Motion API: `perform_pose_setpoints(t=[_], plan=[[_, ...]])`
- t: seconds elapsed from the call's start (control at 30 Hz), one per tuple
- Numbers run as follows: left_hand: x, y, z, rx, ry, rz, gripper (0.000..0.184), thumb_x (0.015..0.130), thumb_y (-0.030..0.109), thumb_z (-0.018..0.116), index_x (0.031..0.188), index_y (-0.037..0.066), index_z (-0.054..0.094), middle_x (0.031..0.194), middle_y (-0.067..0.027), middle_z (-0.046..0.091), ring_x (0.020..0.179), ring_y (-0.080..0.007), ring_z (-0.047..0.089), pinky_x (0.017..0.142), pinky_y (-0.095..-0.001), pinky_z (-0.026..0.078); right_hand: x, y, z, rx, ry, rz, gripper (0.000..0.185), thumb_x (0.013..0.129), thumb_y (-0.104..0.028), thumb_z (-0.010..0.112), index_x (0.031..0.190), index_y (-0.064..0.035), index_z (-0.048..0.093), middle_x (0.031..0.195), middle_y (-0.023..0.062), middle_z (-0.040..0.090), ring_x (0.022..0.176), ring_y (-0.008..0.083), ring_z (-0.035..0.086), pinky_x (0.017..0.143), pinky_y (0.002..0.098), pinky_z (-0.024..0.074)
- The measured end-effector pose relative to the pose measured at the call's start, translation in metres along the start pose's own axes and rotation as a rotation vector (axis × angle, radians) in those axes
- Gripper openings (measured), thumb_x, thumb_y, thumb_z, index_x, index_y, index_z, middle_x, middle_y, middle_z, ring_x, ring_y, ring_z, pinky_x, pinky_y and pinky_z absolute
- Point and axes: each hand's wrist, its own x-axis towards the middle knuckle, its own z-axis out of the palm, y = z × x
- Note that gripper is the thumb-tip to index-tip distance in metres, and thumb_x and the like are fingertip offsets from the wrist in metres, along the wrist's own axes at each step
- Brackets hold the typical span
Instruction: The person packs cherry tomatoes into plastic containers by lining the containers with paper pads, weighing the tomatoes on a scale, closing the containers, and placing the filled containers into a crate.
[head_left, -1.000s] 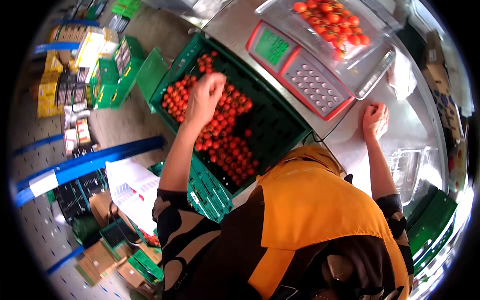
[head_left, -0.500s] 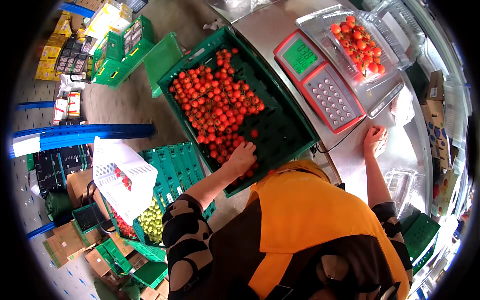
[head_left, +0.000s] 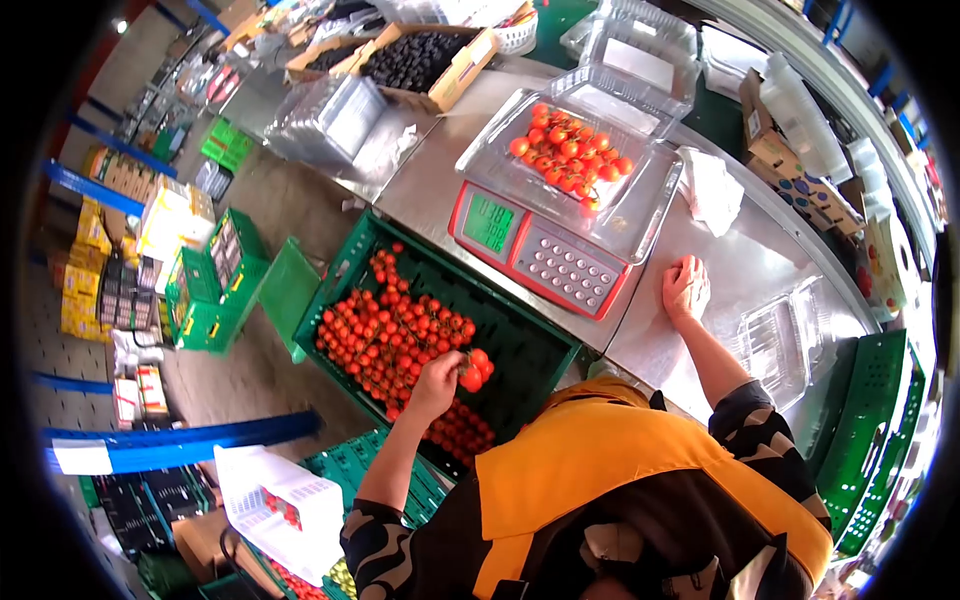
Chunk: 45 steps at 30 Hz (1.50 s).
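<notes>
Some tomatoes [head_left: 474, 376] newly in left hand [head_left: 436, 386]

Steel bench [head_left: 765, 240], shiny tbh. Red/gray scale [head_left: 570, 268] on it, crumpled white stuff [head_left: 712, 195] nr that, R hand [head_left: 686, 288] resting, clear tray [head_left: 778, 345], dark-fruit box [head_left: 465, 78] + clear tubs [head_left: 328, 115] @ far end.
</notes>
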Motion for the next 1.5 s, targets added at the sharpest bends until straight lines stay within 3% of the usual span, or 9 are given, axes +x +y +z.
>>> perform_pose_setpoints(t=[0.13,0.2,0.4,0.6,0.63,0.77,0.93,1.3,1.5], plan=[[0.071,0.046,-0.04,-0.67,0.124,0.116,0.012,0.092,-0.006,0.057,0.097,0.004,0.062,0.095,-0.0024,0.064,0.091,-0.0157,0.064,0.082,-0.0338,0.053,-0.001,0.001,0.002,0.011,0.031,-0.01,0.009,0.084,-0.015,0.058,0.092,-0.0094,0.057,0.095,0.0127,0.06,0.093,0.0332,0.059,0.083,0.0468,0.0463],[0.102,0.052,-0.062,-0.579,0.229,0.122,0.011,0.094,0.0,0.062,0.102,0.007,0.063,0.1,-0.0004,0.061,0.095,-0.0135,0.061,0.083,-0.0328,0.053,-0.001,-0.002,-0.001,0.016,0.029,-0.014,0.01,0.084,-0.014,0.059,0.092,-0.0093,0.057,0.095,0.0127,0.06,0.093,0.0334,0.059,0.082,0.0469,0.046],[0.185,0.136,-0.085,-1.094,0.12,0.367,0.015,0.095,0.001,0.062,0.109,0.008,0.061,0.102,-0.0008,0.062,0.088,-0.0181,0.067,0.079,-0.0318,0.058,-0.001,-0.003,-0.003,0.047,0.018,0.0,0.009,0.083,-0.013,0.059,0.091,-0.0093,0.056,0.094,0.0122,0.059,0.093,0.0327,0.058,0.081,0.0466,0.0454],[0.258,0.147,-0.081,-0.643,0.163,0.246,0.018,0.093,-0.001,0.063,0.111,0.004,0.064,0.11,-0.0071,0.066,0.101,-0.0182,0.066,0.091,-0.0333,0.055,0.0,0.0,-0.003,0.077,0.033,-0.008,0.009,0.082,-0.012,0.06,0.089,-0.0091,0.056,0.092,0.0122,0.057,0.091,0.0323,0.057,0.081,0.0457,0.0453],[0.277,0.155,-0.073,-0.539,0.18,0.623,0.019,0.091,-0.005,0.064,0.109,0.001,0.066,0.106,-0.0085,0.069,0.099,-0.0219,0.068,0.088,-0.0344,0.056,-0.001,-0.001,-0.004,0.08,0.032,-0.004,0.009,0.081,-0.012,0.06,0.089,-0.009,0.055,0.092,0.0122,0.057,0.091,0.0323,0.057,0.08,0.0456,0.0452],[0.317,0.164,-0.043,0.175,0.255,0.699,0.022,0.087,-0.008,0.062,0.105,0.003,0.07,0.098,-0.0131,0.071,0.09,-0.0238,0.07,0.079,-0.0305,0.055,-0.001,0.001,-0.003,0.086,0.046,-0.01,0.011,0.079,-0.01,0.061,0.088,-0.0085,0.055,0.09,0.0125,0.056,0.089,0.0326,0.057,0.079,0.0458,0.045],[0.339,0.152,0.005,0.337,0.109,0.621,0.016,0.085,-0.004,0.066,0.097,0.005,0.071,0.088,-0.0121,0.061,0.084,-0.0293,0.065,0.075,-0.0377,0.053,-0.001,0.001,-0.005,0.094,0.034,-0.011,0.011,0.08,-0.01,0.061,0.088,-0.0084,0.055,0.089,0.0125,0.056,0.088,0.0327,0.057,0.078,0.0458,0.045],[0.204,0.097,-0.07,0.204,0.268,0.341,0.019,0.094,0.001,0.064,0.112,0.003,0.066,0.097,-0.0109,0.07,0.089,-0.0179,0.069,0.08,-0.0294,0.054,0.001,0.004,-0.003,0.049,0.07,-0.087,0.008,0.083,-0.012,0.06,0.09,-0.0085,0.059,0.091,0.0136,0.061,0.089,0.0353,0.06,0.078,0.0481,0.0486],[-0.003,-0.01,-0.084,0.46,-0.077,-0.03,0.006,0.091,0.009,0.063,0.096,0.006,0.063,0.096,-0.0102,0.062,0.088,-0.0304,0.064,0.074,-0.0373,0.053,0.004,0.01,0.009,-0.068,-0.008,-0.075,0.013,0.088,-0.02,0.057,0.096,-0.0111,0.063,0.097,0.0128,0.064,0.096,0.0341,0.062,0.083,0.0464,0.0494]])
